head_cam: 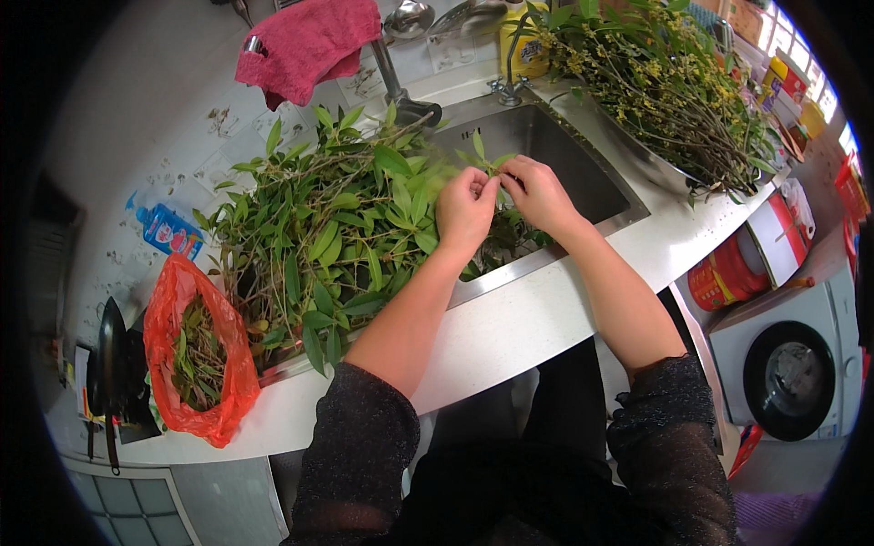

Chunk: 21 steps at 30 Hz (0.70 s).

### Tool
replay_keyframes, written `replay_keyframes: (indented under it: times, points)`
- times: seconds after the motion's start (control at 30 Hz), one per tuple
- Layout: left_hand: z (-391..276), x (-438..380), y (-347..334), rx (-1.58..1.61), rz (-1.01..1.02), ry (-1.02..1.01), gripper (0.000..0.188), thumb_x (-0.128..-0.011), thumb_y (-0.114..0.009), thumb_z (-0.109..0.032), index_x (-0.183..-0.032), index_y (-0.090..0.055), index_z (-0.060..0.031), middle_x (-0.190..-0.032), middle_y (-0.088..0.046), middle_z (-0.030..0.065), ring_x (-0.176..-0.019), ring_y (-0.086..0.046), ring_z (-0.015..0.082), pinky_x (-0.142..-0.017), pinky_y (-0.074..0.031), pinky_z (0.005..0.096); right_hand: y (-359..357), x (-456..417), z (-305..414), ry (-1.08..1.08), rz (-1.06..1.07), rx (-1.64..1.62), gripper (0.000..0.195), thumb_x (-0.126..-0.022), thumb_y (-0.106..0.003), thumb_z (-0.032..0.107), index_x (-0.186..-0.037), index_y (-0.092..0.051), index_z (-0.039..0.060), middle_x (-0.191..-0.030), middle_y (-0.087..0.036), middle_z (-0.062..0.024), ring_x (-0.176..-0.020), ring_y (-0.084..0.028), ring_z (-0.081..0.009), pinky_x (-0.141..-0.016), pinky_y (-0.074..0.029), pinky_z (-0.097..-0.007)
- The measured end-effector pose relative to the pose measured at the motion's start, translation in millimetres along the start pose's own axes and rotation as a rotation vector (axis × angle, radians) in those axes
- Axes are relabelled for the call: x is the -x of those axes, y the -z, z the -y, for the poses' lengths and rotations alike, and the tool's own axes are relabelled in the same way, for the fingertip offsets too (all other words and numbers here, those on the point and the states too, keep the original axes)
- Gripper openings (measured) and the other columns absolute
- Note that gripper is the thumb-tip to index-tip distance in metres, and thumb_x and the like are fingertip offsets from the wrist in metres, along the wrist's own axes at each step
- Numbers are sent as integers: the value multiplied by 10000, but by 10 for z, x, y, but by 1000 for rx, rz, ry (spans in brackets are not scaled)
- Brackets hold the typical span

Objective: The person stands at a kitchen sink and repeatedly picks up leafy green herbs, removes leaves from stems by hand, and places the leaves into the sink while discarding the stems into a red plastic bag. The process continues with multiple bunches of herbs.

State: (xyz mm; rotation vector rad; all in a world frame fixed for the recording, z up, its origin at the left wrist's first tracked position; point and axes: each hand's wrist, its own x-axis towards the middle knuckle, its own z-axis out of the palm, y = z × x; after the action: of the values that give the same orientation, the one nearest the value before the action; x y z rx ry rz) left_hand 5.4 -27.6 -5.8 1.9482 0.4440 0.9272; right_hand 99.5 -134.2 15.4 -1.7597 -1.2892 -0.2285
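Above the stainless steel sink (580,147), my left hand (470,208) and my right hand (539,194) meet fingertip to fingertip. Both pinch a small leafy sprig (486,160) whose green leaves stick up past the fingers. A large heap of leafy green branches (328,225) covers the left part of the sink and reaches my left wrist. Beneath my hands, more leaves lie in the basin, partly hidden by my fingers. On the counter at the right, a metal bowl (642,157) holds branches with small yellow blossoms (655,89).
A red plastic bag (235,403) with leaves and twigs stands left of the heap. Behind it is a blue pump bottle (167,228). A pink cloth (311,48) hangs over the faucet (392,75); a yellow bottle (526,51) is behind the sink. A washing machine (788,368) stands at right.
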Motion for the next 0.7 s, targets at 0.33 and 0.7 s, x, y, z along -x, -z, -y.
replay_keyframes:
  times: [0.33,0.7]
  points:
    - [-33,10,-14,430,270,296,149,-819,-579,-147,-721,-559,-36,-600,-513,7,-520,-467,106,-487,-359,248,-15,51,-106,-7,88,210,103,-802,-532,79,-869,-596,34,-810,-579,-160,-773,-565,-369,-655,-447,-444]
    - [-264,-3,157,1008,633,439,113,-867,-530,-132,-781,-502,-64,-633,-441,13,-538,-400,117,-499,-319,248,13,18,-336,-189,165,261,225,-765,-496,17,-972,-575,56,-853,-616,-201,-815,-583,-385,-702,-466,-449]
